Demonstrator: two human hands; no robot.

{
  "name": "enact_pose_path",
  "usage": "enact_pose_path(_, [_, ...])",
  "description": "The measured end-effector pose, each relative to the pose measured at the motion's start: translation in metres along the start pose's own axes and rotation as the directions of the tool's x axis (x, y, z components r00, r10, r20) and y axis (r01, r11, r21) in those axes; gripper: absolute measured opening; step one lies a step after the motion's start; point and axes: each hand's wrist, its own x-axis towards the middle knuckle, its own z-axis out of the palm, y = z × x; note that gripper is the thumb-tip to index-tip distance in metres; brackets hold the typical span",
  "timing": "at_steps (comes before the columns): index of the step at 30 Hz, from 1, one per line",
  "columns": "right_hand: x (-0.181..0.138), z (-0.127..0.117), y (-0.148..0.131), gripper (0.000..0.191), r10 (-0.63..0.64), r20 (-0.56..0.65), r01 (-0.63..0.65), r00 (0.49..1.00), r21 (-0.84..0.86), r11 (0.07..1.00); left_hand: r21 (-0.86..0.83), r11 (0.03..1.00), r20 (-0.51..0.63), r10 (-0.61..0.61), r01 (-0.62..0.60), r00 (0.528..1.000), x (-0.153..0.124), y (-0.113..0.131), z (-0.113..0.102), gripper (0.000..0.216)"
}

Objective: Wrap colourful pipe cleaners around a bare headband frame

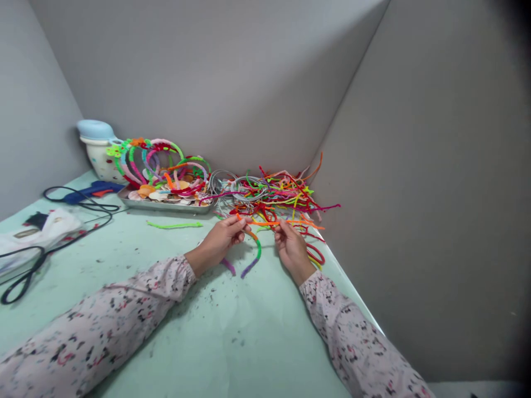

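Over the table, my left hand (219,241) pinches the top of a thin curved headband (259,252), wrapped in orange, green and purple fuzzy pipe cleaner. Its two purple ends hang below the fingers, and part of the arch is hidden behind the hand. An orange pipe cleaner (264,223) runs nearly level from that pinch to my right hand (292,249). There, thumb and fingers are closed on it, and its loose end seems to stick out to the right. A bright green pipe cleaner (174,225) lies flat beyond my left hand.
A metal tray (166,207) holds finished-looking wrapped headbands (160,157) and flat pieces. Beside it lie wire hoops (251,189) and a tangled pipe cleaner pile (290,190). Leftward are a blue glue gun (89,191), black cord (43,254), lidded cup (99,152) and white bag (45,235).
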Motion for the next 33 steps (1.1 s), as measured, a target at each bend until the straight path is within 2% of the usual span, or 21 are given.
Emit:
enact_pose_path(6, [0.002, 0.003, -0.001, 0.024, 0.053, -0.074, -0.053, 0.996, 0.000, 0.999, 0.197, 0.974, 0.071, 0.096, -0.108, 0.993, -0.006, 0.007, 0.011, 0.027])
enact_pose_path(9, [0.003, 0.003, -0.003, 0.024, 0.062, -0.074, -0.062, 0.995, -0.005, 0.998, 0.253, 0.962, 0.143, 0.072, -0.107, 0.987, -0.011, 0.009, 0.015, 0.025])
enact_pose_path(13, [0.002, 0.001, -0.006, 0.024, 0.032, -0.030, -0.032, 0.999, -0.014, 0.999, 0.178, 0.984, 0.174, -0.032, 0.001, 0.984, -0.014, 0.011, 0.016, 0.022])
enact_pose_path(19, [-0.005, 0.003, -0.005, 0.026, -0.053, 0.069, 0.058, 0.996, -0.065, 0.996, -0.077, 0.974, 0.202, -0.193, 0.212, 0.960, -0.013, 0.010, 0.011, 0.034])
enact_pose_path(22, [-0.008, 0.004, -0.002, 0.026, -0.098, 0.119, 0.115, 0.988, -0.145, 0.983, -0.172, 0.917, 0.196, -0.327, 0.360, 0.925, -0.011, 0.006, 0.007, 0.020])
enact_pose_path(24, [-0.009, 0.004, -0.001, 0.025, -0.121, 0.142, 0.148, 0.982, -0.196, 0.969, -0.197, 0.876, 0.220, -0.398, 0.440, 0.890, -0.010, 0.004, 0.006, 0.022])
enact_pose_path(26, [-0.009, 0.003, 0.000, 0.026, -0.135, 0.159, 0.169, 0.978, -0.226, 0.959, -0.184, 0.874, 0.237, -0.405, 0.450, 0.883, -0.011, 0.003, 0.007, 0.020])
enact_pose_path(30, [-0.008, 0.001, 0.002, 0.025, -0.148, 0.179, 0.190, 0.973, -0.250, 0.949, -0.110, 0.917, 0.238, -0.350, 0.383, 0.906, -0.015, 0.006, 0.012, 0.010])
enact_pose_path(33, [-0.007, 0.001, 0.002, 0.026, -0.159, 0.167, 0.200, 0.973, -0.267, 0.943, -0.094, 0.919, 0.228, -0.354, 0.382, 0.907, -0.016, 0.008, 0.014, 0.007])
